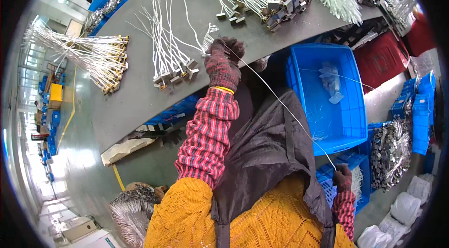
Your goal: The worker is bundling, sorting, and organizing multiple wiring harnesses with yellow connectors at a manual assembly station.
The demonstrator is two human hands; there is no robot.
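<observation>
White wire [280, 103] runs taut from the gloved left hand [223, 61], clenched on it at the counter [135, 93], to the right hand [343, 178] pinching its lower-right end.

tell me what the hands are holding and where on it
A thin white wire is stretched between both gloved hands: the left hand pinches its upper end at the table edge, the right hand grips its lower end.

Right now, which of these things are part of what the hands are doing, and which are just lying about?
In use:
left hand, gloved, at the table edge
right hand, gloved, low beside the crates
thin white wire stretched between them
cut wire pieces with end blocks

Lying about:
gold-tipped wire bundle
blue crate
red crate
white bags
</observation>
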